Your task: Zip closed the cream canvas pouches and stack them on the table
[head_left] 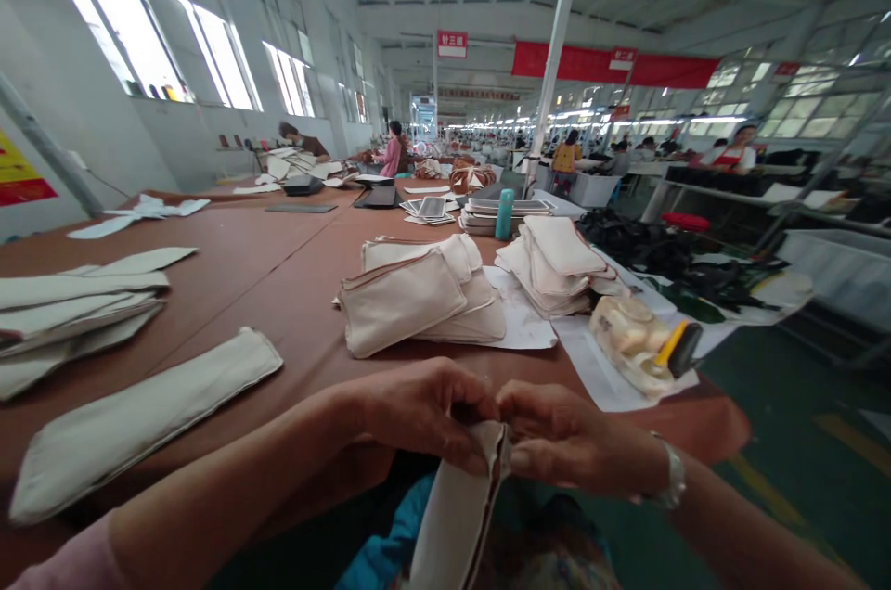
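Note:
Both hands meet at the top end of a cream fabric pouch (456,516) with a brown inner edge, held upright over my lap at the table's front. My left hand (435,409) pinches its left side, thumb lying on the pale fabric. On the right edge, the fingers and thumb of my right hand (557,432) are closed around the seam. A silvery band circles my right wrist. Just beyond the hands lies a pile of similar cream pouches (410,298). A single long cream piece (153,414) rests on the table to the left.
The brown-covered table (278,247) carries more cream pieces (76,312) at far left and a stack of pouches (557,256) at right. A teal bottle (505,214) stands behind. Near the right corner sits a tub (630,339) with a yellow-and-black-handled tool (675,346). Several people work farther back.

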Motion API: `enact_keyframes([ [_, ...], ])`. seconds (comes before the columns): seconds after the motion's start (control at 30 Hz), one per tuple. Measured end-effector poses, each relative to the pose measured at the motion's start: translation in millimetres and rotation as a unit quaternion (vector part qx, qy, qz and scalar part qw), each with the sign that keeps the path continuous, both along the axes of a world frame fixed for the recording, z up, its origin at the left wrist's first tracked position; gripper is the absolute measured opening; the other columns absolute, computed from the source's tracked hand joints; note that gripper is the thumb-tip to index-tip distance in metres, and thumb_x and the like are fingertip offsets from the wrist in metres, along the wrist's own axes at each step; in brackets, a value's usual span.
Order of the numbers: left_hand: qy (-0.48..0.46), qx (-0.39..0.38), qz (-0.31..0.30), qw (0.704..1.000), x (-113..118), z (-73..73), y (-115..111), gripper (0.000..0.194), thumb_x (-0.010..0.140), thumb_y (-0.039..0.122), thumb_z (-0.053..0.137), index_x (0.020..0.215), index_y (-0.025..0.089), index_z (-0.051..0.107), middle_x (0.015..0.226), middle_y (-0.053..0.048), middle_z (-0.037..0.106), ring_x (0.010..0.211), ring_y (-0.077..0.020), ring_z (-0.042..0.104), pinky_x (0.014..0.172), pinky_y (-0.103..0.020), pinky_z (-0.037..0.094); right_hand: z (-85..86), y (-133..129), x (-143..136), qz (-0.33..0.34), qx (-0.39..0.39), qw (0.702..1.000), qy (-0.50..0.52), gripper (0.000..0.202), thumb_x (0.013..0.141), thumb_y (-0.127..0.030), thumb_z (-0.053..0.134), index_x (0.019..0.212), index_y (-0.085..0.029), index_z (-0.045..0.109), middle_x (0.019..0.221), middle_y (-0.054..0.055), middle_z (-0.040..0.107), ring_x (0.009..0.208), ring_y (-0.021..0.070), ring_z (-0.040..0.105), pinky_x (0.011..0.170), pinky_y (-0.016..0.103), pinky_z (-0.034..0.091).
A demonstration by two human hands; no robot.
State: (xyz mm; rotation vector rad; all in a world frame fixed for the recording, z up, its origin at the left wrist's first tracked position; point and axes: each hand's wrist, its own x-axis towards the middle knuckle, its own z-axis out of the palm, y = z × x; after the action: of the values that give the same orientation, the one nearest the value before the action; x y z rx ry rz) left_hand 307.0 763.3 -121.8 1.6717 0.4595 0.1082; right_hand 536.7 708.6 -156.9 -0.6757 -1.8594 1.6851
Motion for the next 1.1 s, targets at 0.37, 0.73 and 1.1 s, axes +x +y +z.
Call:
enact_keyframes([
  [0.37,-0.01,-0.03,0.067,0.997,-1,-14.2,6,0.035,0.079,0.045,0.071,0.083,0.01,0.068,0.073,0.0,0.056,0.067,-0.0114,0.043,0.062,-0.021,0.035,-14.4,-3,-12,-0.106,0.018,0.994,-0.008,0.029,0.093,-0.04,0.056,0.083,-0.014,0.056,0.075,-0.001,0.046,0.067,0.0106,0.038,0.057,0.022,0.028],
  [0.73,-0.002,0.016,0.128,0.992,13,-25.3,-1,0.024,0.081,0.034,0.062,0.079,0.01,0.063,0.066,0.003,0.047,0.06,-0.009,0.037,0.053,-0.019,0.03,-16.6,5,-18,-0.21,-0.006,0.977,-0.04,0.031,0.083,-0.041,0.067,0.077,-0.013,0.053,0.068,-0.002,0.048,0.06,0.0093,0.038,0.052,0.021,0.029],
  [1.1,0.063,0.054,0.148,0.986,20,-36.9,2,0.024,0.077,0.034,0.063,0.069,0.012,0.058,0.061,0.004,0.041,0.056,-0.0084,0.032,0.046,-0.02,0.021,-16.6,1,-17,-0.29,0.008,0.95,-0.113,0.014,0.08,-0.025,0.064,0.078,-0.012,0.061,0.067,0.0,0.057,0.059,0.0111,0.045,0.053,0.022,0.034],
])
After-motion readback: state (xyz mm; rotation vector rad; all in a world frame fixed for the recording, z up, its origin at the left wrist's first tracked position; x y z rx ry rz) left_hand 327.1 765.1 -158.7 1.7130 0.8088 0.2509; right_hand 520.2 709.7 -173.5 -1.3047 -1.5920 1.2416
